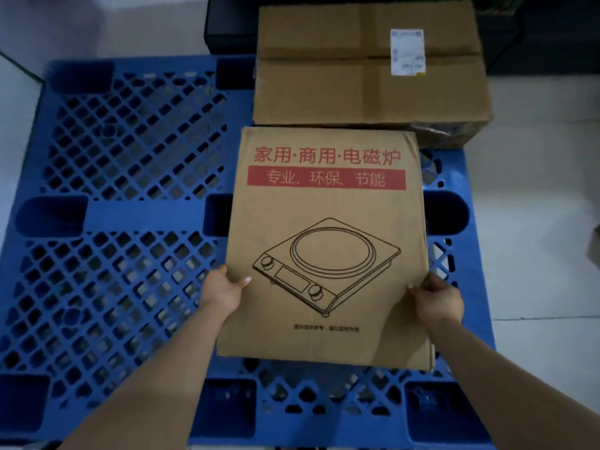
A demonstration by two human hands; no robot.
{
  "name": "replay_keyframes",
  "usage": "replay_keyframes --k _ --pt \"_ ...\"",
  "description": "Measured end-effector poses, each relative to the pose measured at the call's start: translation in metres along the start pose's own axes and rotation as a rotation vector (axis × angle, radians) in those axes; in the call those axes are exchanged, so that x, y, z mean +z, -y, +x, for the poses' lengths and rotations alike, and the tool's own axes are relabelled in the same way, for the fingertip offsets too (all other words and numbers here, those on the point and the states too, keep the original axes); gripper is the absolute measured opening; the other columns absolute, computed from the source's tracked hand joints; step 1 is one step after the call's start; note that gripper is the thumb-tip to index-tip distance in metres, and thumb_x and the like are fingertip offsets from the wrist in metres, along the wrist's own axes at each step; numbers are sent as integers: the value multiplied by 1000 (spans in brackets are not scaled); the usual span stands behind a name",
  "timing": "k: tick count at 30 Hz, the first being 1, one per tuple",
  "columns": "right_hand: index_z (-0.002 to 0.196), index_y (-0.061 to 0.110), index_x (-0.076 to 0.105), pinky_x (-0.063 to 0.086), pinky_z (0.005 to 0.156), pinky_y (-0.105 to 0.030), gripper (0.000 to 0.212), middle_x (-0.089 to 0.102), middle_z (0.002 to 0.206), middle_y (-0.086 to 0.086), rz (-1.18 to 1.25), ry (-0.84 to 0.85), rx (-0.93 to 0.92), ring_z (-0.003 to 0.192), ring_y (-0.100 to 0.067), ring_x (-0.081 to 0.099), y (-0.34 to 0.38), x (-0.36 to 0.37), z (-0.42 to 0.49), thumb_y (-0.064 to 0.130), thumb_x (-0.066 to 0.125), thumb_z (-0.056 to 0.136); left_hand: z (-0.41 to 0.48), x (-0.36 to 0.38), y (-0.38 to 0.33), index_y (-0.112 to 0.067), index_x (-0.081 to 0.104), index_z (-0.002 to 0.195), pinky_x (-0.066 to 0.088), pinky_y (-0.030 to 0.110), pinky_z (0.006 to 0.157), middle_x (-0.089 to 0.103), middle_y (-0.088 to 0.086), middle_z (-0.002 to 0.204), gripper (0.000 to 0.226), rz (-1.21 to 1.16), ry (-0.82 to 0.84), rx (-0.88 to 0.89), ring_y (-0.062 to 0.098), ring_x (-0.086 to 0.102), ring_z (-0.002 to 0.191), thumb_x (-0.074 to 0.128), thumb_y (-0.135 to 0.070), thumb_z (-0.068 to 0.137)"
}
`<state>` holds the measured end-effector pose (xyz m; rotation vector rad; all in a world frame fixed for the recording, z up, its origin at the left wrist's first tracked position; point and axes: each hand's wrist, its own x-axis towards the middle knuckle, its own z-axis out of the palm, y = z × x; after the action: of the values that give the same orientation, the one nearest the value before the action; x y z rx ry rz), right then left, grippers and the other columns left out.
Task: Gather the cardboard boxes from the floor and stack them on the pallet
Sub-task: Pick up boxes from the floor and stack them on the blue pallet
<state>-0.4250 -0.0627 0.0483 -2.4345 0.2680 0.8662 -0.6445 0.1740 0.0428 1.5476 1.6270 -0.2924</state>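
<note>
A flat cardboard box (328, 222) with red Chinese print and a line drawing of an induction cooker is over the right half of the blue plastic pallet (123, 222). My left hand (224, 287) grips its left edge and my right hand (436, 298) grips its right edge. Whether the box rests on the pallet or hangs just above it cannot be told. Behind it, a larger plain taped cardboard box (367, 66) with a white label lies at the pallet's far right corner, with another box partly visible beneath it.
The pallet's left half is bare blue lattice. White floor (535, 190) lies to the right, where a small piece of cardboard (595, 245) shows at the frame's edge. Dark objects (535, 34) stand behind the pallet at the top.
</note>
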Motion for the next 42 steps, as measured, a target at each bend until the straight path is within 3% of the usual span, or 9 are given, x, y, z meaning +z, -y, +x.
replay_keyframes --k 8,12,17,22,27,29,33,37,42 --pt "120 9 60 47 91 -41 29 63 103 -10 29 18 9 106 -34 58 15 2 13 13 59 92 20 13 -5 2 53 131 44 44 103 57 19 133 58 22 -117 -35 35 53 121 72 -23 82" --pt "127 4 52 46 75 -36 32 61 109 -18 -174 97 -21 93 -33 56 24 1 22 11 51 95 16 13 -20 5 53 126 44 40 95 57 24 128 45 187 -94 -71 38 53 118 64 -17 89" --pt "152 3 -7 41 75 -33 69 48 138 -18 -565 333 -111 117 -33 54 36 -19 -1 14 36 98 -29 19 -72 -3 15 150 34 44 107 28 24 150 66 674 -48 53 36 33 135 41 5 90" --pt "143 7 38 45 84 -28 57 54 133 -14 -456 529 -118 116 -27 56 61 -117 -51 11 58 89 -130 26 -157 -18 28 147 40 39 107 41 11 146 68 781 276 450 30 46 130 42 7 86" --pt "141 2 39 45 61 -24 64 56 93 -8 -335 449 -78 69 -23 54 55 -243 -88 2 65 82 -231 56 -240 -10 44 135 43 33 101 53 17 135 43 846 401 704 31 53 122 42 -10 92" --pt "142 -1 36 48 67 -33 64 61 104 -15 -335 430 -64 58 -20 54 37 -294 -100 2 64 85 -270 74 -264 -5 48 127 44 35 98 55 21 131 37 878 425 759 33 54 119 43 -8 91" --pt "144 2 35 50 89 -36 62 60 128 -20 -279 324 4 92 -32 66 -32 -390 -113 10 63 89 -349 132 -296 -7 50 125 45 35 98 55 18 132 35 932 427 865 33 53 120 48 -15 91" --pt "142 5 37 52 78 -34 55 53 134 -18 -292 256 90 93 -27 61 -136 -467 -120 20 57 93 -438 213 -304 -6 46 133 40 29 98 53 17 134 41 947 497 914 30 51 123 49 -19 94" --pt "140 14 43 41 107 -36 53 49 141 -8 -348 249 130 127 -28 49 -272 -543 -110 27 58 91 -535 321 -295 -5 47 133 41 30 98 52 18 134 45 861 540 844 32 51 121 53 -27 94"
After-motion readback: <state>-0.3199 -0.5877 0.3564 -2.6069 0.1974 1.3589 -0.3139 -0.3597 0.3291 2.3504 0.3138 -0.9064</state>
